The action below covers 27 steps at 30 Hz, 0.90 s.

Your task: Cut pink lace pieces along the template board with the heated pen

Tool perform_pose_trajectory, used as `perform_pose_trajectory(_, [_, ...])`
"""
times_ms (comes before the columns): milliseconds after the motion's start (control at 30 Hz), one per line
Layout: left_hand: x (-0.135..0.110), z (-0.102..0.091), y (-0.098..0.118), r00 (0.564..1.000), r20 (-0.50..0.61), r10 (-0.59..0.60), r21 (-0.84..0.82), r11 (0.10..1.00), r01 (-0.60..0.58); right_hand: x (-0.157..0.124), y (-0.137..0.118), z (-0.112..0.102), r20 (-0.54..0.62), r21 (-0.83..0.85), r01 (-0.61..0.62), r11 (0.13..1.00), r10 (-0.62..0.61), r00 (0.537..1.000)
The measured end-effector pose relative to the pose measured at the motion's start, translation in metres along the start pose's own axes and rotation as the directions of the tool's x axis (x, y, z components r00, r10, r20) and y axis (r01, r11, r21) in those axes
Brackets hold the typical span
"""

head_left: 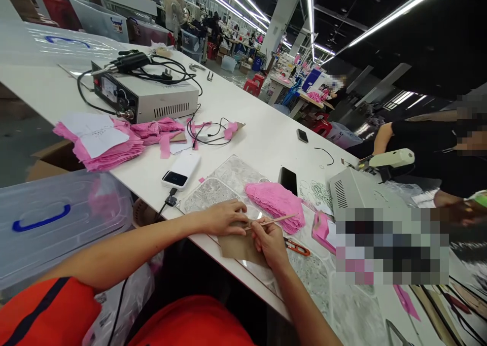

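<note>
My left hand (227, 218) rests on a brown sheet (240, 248) at the table's near edge, its fingers slightly bent and apart. In my right hand (268, 240) is a thin, pale pink pencil-like stick (282, 218), pinched with its lower end by my left fingers. That end is partly hidden by the fingers. Just beyond lies a stack of pink lacy fabric pieces (276, 199). Orange-handled thread snips (299, 246) lie to the right of my right wrist. Beneath everything is a clear, marble-patterned mat (312, 275).
A grey power unit (167, 102) with a black handpiece stands at far left, near a pink fabric pile (110, 148) under white paper. A white power bank (181, 171) and a black phone (288, 179) lie nearby. A person in black (422, 143) sits right, beside another grey machine (353, 188).
</note>
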<state>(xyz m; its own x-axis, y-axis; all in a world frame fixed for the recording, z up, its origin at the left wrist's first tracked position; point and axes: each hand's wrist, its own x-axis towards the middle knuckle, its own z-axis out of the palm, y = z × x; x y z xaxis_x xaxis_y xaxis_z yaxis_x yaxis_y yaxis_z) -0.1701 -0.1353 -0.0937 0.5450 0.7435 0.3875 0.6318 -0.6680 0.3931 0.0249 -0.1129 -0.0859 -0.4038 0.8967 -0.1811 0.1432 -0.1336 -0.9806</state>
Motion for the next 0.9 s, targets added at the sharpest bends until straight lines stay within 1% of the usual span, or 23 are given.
perform_pose_trajectory(100, [0.001, 0.000, 0.001, 1.000, -0.020, -0.008, -0.015, 1.000, 0.007, 0.001, -0.001, 0.006, -0.010, -0.019, 0.021, 1.000, -0.021, 1.000])
perform_pose_trajectory(167, [0.002, -0.001, 0.001, 0.999, -0.032, -0.039, -0.069, 0.997, 0.037, -0.001, -0.001, 0.006, -0.006, -0.044, 0.023, 0.999, -0.023, 1.000])
perform_pose_trajectory(233, [0.003, -0.002, 0.001, 0.995, -0.037, -0.097, -0.130, 0.987, 0.091, -0.005, 0.000, 0.001, 0.004, -0.077, 0.010, 0.997, -0.009, 1.000])
perform_pose_trajectory(267, [0.004, -0.003, 0.002, 0.992, -0.036, -0.120, -0.146, 0.983, 0.114, -0.008, 0.001, -0.003, -0.009, -0.127, 0.030, 0.991, -0.032, 0.999])
perform_pose_trajectory(300, [0.004, -0.003, 0.002, 0.991, -0.034, -0.130, -0.148, 0.981, 0.123, -0.010, 0.003, -0.008, -0.037, -0.203, 0.076, 0.976, -0.086, 0.996])
perform_pose_trajectory(333, [0.005, -0.003, 0.002, 0.991, -0.033, -0.126, -0.139, 0.983, 0.120, -0.012, 0.005, -0.013, -0.071, -0.316, 0.150, 0.937, -0.181, 0.981])
perform_pose_trajectory(367, [0.005, -0.003, 0.003, 0.993, -0.031, -0.113, -0.123, 0.986, 0.109, -0.012, 0.007, -0.018, -0.100, -0.456, 0.232, 0.859, -0.308, 0.946])
perform_pose_trajectory(400, [0.005, -0.003, 0.003, 0.995, -0.027, -0.098, -0.107, 0.990, 0.095, -0.011, 0.010, -0.023, -0.099, -0.587, 0.289, 0.756, -0.422, 0.901])
perform_pose_trajectory(433, [0.005, -0.003, 0.004, 0.996, -0.022, -0.086, -0.091, 0.992, 0.084, -0.009, 0.012, -0.027, -0.075, -0.699, 0.319, 0.640, -0.510, 0.857])
perform_pose_trajectory(467, [0.005, -0.004, 0.004, 0.997, -0.017, -0.080, -0.079, 0.994, 0.078, -0.005, 0.013, -0.030, -0.047, -0.780, 0.324, 0.535, -0.566, 0.823])
perform_pose_trajectory(500, [0.005, -0.004, 0.004, 0.997, -0.011, -0.077, -0.070, 0.995, 0.076, -0.001, 0.014, -0.033, -0.017, -0.837, 0.315, 0.448, -0.597, 0.802])
perform_pose_trajectory(533, [0.004, -0.004, 0.004, 0.997, -0.004, -0.076, -0.065, 0.995, 0.075, 0.003, 0.014, -0.035, 0.001, -0.876, 0.296, 0.380, -0.614, 0.789])
perform_pose_trajectory(567, [0.003, -0.004, 0.004, 0.997, 0.004, -0.071, -0.065, 0.995, 0.072, 0.006, 0.013, -0.038, -0.002, -0.903, 0.268, 0.336, -0.627, 0.779])
perform_pose_trajectory(600, [0.003, -0.004, 0.004, 0.998, 0.010, -0.064, -0.065, 0.996, 0.065, 0.008, 0.010, -0.041, -0.022, -0.920, 0.234, 0.315, -0.636, 0.771])
perform_pose_trajectory(633, [0.002, -0.004, 0.004, 0.998, 0.016, -0.054, -0.062, 0.997, 0.055, 0.008, 0.006, -0.044, -0.063, -0.928, 0.194, 0.318, -0.646, 0.761])
perform_pose_trajectory(667, [0.001, -0.004, 0.003, 0.999, 0.022, -0.041, -0.055, 0.998, 0.042, 0.007, 0.000, -0.047, -0.121, -0.926, 0.153, 0.346, -0.655, 0.746])
perform_pose_trajectory(700, [0.001, -0.003, 0.003, 0.999, 0.026, -0.027, -0.044, 0.999, 0.028, 0.003, -0.007, -0.049, -0.187, -0.909, 0.125, 0.398, -0.656, 0.731])
perform_pose_trajectory(733, [0.001, -0.003, 0.003, 1.000, 0.026, -0.015, -0.034, 0.999, 0.016, -0.001, -0.015, -0.050, -0.250, -0.871, 0.124, 0.476, -0.645, 0.722])
perform_pose_trajectory(767, [0.001, -0.003, 0.002, 1.000, 0.023, -0.004, -0.026, 1.000, 0.005, -0.006, -0.022, -0.048, -0.298, -0.806, 0.154, 0.571, -0.618, 0.728])
perform_pose_trajectory(800, [0.001, -0.002, 0.002, 1.000, 0.019, 0.002, -0.025, 1.000, -0.001, -0.010, -0.028, -0.045, -0.311, -0.706, 0.221, 0.673, -0.575, 0.757])
perform_pose_trajectory(833, [0.001, -0.002, 0.001, 1.000, 0.013, 0.002, -0.031, 1.000, -0.002, -0.014, -0.032, -0.039, -0.290, -0.576, 0.292, 0.763, -0.526, 0.800])
perform_pose_trajectory(867, [0.001, -0.002, 0.001, 1.000, 0.006, 0.000, -0.040, 0.999, 0.000, -0.017, -0.034, -0.032, -0.228, -0.452, 0.345, 0.823, -0.481, 0.847])
perform_pose_trajectory(900, [0.001, -0.002, 0.001, 1.000, 0.001, -0.002, -0.048, 0.999, 0.002, -0.019, -0.032, -0.024, -0.157, -0.353, 0.374, 0.858, -0.449, 0.880])
